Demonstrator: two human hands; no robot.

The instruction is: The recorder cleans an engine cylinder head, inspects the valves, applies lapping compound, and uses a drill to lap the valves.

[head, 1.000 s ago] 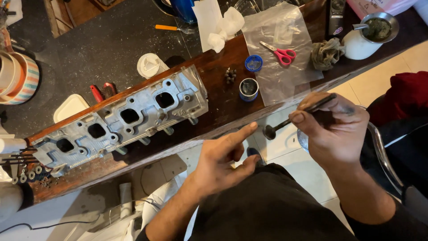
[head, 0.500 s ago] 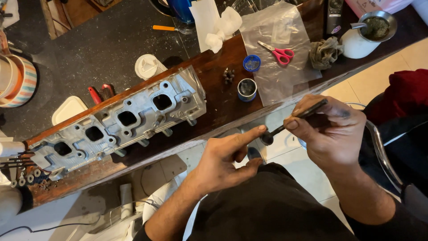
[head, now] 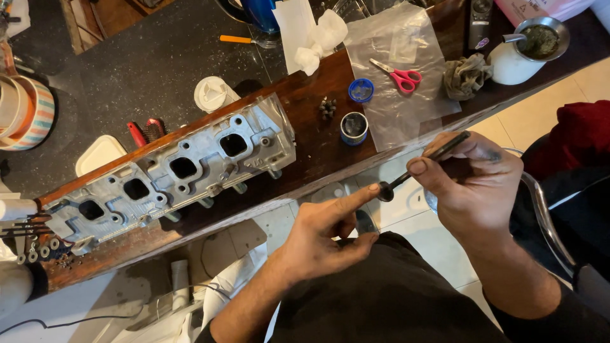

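Below the bench edge, two hands work on a valve.

Right hand [head: 473, 184] has its fingers closed on the valve [head: 422, 166] stem, holding it tilted with the head low, off the bench [head: 305, 108] and out in front of the cylinder head [head: 171, 174]. Left hand [head: 324, 235] is half curled, holding nothing, its forefinger tip touching the valve head. A small open tin [head: 354, 127] stands on the bench beyond the valve, right of the cylinder head, with scissors [head: 397, 76] further right on plastic sheet. Likely risk: the valve hangs over open floor, so a greasy or loose grip on the thin stem could let it slip and fall.
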